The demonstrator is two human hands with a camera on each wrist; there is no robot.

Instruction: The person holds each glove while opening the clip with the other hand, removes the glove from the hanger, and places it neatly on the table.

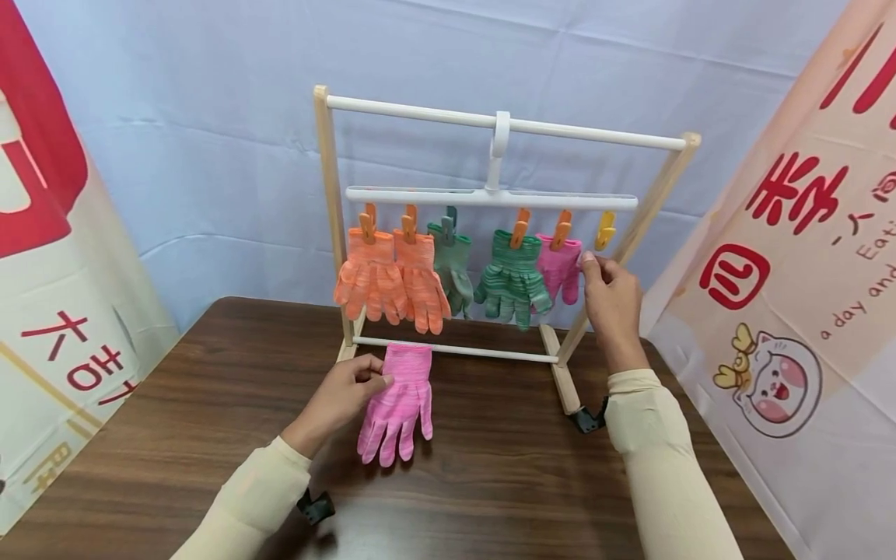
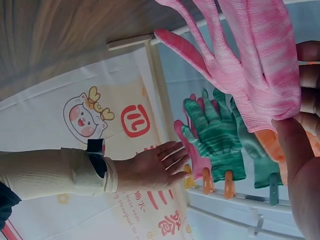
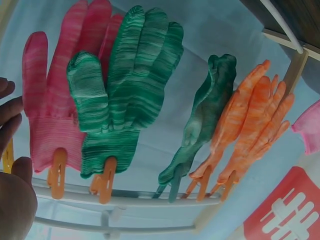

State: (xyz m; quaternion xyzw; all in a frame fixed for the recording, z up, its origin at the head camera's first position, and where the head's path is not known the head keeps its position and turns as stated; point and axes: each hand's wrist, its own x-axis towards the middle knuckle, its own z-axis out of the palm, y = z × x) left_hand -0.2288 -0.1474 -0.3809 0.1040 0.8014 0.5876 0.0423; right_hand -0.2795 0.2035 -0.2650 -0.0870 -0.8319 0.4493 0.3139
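Observation:
My left hand (image 1: pixel 348 395) pinches a pink glove (image 1: pixel 400 397) near its cuff, thumb in front, and its fingers hang downward over the table. At the right end of the hanger (image 1: pixel 560 201), my right hand (image 1: pixel 616 307) is beside a hanging pink glove (image 1: pixel 560 268), just below a yellow clothespin (image 1: pixel 606 232). In the right wrist view its thumb and fingers (image 3: pixel 9 117) are apart, with no thing seen between them. An orange clothespin (image 3: pixel 58 172) holds that hanging glove's cuff. Next to it hangs a green glove (image 3: pixel 127 85), partly overlapping it.
Two orange gloves (image 1: pixel 369 272) and a paler green glove (image 1: pixel 453 260) hang from clothespins on the left half. The hanger hooks over the top bar of a wood-and-white rack (image 1: pixel 406 111) on the brown table (image 1: pixel 490 482). Printed banners (image 1: pixel 791 311) stand at both sides.

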